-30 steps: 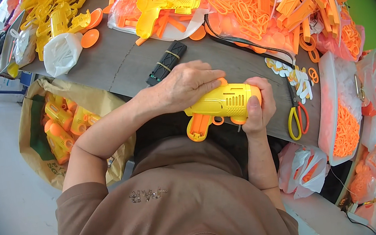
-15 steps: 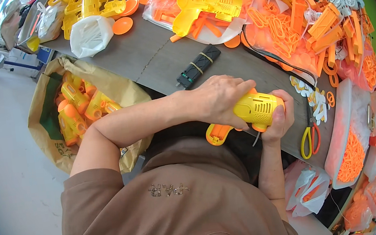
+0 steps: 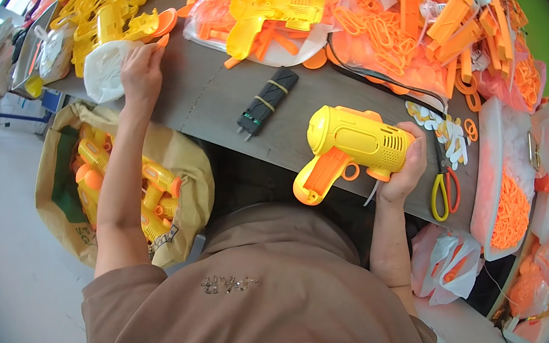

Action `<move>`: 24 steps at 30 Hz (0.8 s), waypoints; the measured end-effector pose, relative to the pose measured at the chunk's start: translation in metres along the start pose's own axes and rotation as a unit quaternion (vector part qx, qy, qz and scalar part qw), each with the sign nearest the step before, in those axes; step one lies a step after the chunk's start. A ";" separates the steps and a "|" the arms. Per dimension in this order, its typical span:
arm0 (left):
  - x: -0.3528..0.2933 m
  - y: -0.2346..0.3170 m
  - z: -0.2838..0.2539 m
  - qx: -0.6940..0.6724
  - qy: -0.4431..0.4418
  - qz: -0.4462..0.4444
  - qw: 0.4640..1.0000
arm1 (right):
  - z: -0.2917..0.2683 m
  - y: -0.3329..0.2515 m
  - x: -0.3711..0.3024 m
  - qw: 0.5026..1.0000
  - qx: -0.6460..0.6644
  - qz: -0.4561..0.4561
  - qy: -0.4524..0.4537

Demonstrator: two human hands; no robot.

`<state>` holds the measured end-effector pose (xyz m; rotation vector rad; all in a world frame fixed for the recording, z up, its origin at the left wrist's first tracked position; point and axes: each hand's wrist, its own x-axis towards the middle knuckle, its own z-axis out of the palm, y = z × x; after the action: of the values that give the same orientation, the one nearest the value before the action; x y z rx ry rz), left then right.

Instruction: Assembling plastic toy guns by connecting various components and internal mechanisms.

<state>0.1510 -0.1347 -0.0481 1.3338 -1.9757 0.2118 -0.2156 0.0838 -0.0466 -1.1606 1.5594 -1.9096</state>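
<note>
- Yellow toy blaster is hanging in the right hand over the near edge of the worktop, its orange-lined handle slanting toward the near left.
- At the left, a paper bag is standing below the worktop, mouth up, holding yellow-and-orange toys, probably to keep them within easy reach.
- Beside a white plastic bag on the far left of the worktop, the left hand is keeping thumb and fingers drawn together against an orange disc; whether this grip is holding anything, I cannot tell.
- Mid-worktop, a black case is lying with bands wrapping it, presumably keeping it closed.
- Farther back, a yellow half shell is resting hollow side up on bagged orange parts.
- The right hand is wrapping its grip around the blaster's right end, partly curled, apparently steadying it single-handed while the other is elsewhere.
- At the right, scissors are lying with handles pointing near, seemingly for easy pickup.
</note>
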 end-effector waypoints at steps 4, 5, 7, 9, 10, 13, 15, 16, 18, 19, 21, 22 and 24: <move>-0.006 0.108 -0.036 -0.561 -0.145 -0.204 0.789 | -0.007 -0.007 -0.003 1.000 -0.006 0.004 0.026; -0.015 0.126 -0.039 -0.606 -0.183 -0.207 0.746 | -0.006 -0.010 -0.003 1.000 -0.006 0.004 0.024; -0.025 0.169 -0.045 -0.685 -0.289 -0.248 0.622 | -0.006 -0.015 -0.004 0.999 0.019 0.021 0.022; -0.041 0.198 -0.031 -0.722 -0.274 -0.284 0.568 | -0.003 -0.017 -0.007 1.000 0.013 0.013 0.018; -0.049 0.204 -0.024 -0.701 -0.272 -0.280 0.597 | -0.002 -0.018 -0.009 1.000 0.007 0.005 0.015; -0.067 0.218 -0.014 -0.584 -0.241 -0.136 0.763 | 0.001 -0.018 -0.018 1.000 0.004 -0.008 0.022; -0.077 0.222 -0.012 -0.685 -0.236 -0.213 0.655 | -0.001 -0.025 -0.023 1.000 -0.013 -0.003 0.014; -0.079 0.222 -0.014 -0.684 -0.237 -0.214 0.656 | -0.001 -0.028 -0.024 1.000 -0.031 0.001 0.006; -0.080 0.222 -0.018 -0.697 -0.227 -0.181 0.656 | -0.004 -0.028 -0.025 0.999 -0.036 0.007 0.005; -0.078 0.219 -0.021 -0.697 -0.228 -0.181 0.656 | -0.005 -0.029 -0.026 0.999 -0.042 0.011 0.004; -0.072 0.209 -0.030 -0.700 -0.339 -0.198 0.597 | -0.005 -0.032 -0.029 0.999 -0.035 0.007 -0.002; -0.072 0.210 -0.033 -0.699 -0.339 -0.199 0.597 | -0.004 -0.033 -0.030 1.000 -0.029 0.001 -0.009; -0.075 0.215 -0.038 -0.706 -0.322 -0.216 0.592 | 0.000 -0.039 -0.030 0.999 -0.048 -0.010 -0.008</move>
<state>-0.0004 0.0362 -0.0155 0.6257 -1.3426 -1.9137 -0.1912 0.1172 -0.0203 -1.2323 1.6542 -1.8519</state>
